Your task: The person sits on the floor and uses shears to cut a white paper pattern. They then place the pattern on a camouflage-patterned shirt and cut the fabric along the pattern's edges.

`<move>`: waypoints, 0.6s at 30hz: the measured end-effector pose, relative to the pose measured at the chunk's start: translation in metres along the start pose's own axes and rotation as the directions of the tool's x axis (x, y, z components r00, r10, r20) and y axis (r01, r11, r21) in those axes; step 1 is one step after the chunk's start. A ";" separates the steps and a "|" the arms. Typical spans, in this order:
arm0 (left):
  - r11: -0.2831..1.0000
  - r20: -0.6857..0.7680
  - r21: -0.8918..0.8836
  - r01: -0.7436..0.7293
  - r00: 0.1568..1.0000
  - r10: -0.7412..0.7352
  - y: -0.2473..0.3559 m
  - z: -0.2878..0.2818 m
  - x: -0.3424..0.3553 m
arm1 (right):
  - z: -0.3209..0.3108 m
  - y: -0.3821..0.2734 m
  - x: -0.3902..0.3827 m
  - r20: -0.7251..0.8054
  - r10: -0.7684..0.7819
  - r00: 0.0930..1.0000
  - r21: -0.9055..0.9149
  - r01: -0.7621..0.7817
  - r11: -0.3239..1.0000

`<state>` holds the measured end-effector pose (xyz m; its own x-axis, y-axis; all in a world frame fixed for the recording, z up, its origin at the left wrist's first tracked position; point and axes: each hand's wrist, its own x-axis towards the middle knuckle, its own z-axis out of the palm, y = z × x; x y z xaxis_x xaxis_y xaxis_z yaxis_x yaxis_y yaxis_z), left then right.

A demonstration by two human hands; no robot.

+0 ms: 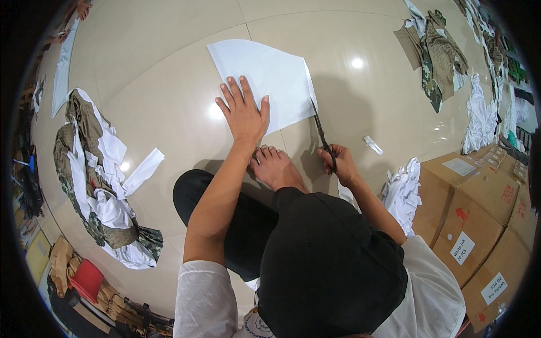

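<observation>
The grip of the right hand [336, 160] is closed on the scissors [320, 129], fingers at the handles. The blades point away from the person, their tips at the right edge of the white cloth [276, 73]; how far they are parted is too small to tell. The left hand [243, 115] grips nothing: it lies flat on the cloth's lower left part, fingers spread. The cloth lies flat on the floor [169, 67], beyond the bare foot [277, 170], which is just below the left wrist.

Right of the scissors lies a small white scrap [372, 145]; nearer the person, a crumpled white heap [402, 191] sits beside brown boxes [468, 225]. Well off to the left is a pile [107, 191] of white, brown and camouflage fabric. More brown and camouflage pieces [437, 53] lie at upper right, and a long white strip [65, 70] at upper left.
</observation>
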<state>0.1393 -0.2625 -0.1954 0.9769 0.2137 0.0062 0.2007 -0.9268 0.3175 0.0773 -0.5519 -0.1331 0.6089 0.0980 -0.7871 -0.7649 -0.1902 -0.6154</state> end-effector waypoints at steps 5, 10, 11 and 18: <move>1.000 -0.009 -0.003 0.004 1.000 -0.004 0.001 0.000 -0.002 | 0.010 0.009 -0.002 -0.028 -0.002 1.000 0.058 0.004 0.998; 1.000 -0.014 -0.016 0.004 1.000 -0.004 0.002 0.000 -0.005 | 0.023 0.013 -0.004 -0.051 0.013 0.999 0.137 -0.006 0.991; 1.000 -0.018 -0.015 0.002 1.000 -0.002 0.002 0.000 -0.005 | 0.024 0.013 -0.004 -0.051 0.013 0.999 0.146 -0.006 0.989; 1.000 -0.016 -0.009 0.001 1.000 -0.001 0.002 0.001 -0.005 | 0.023 0.014 -0.003 -0.057 0.010 0.998 0.114 -0.003 0.993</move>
<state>0.1348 -0.2652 -0.1956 0.9753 0.2197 0.0208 0.2011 -0.9238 0.3257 0.0596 -0.5326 -0.1405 0.6121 0.0407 -0.7897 -0.7860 -0.0778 -0.6133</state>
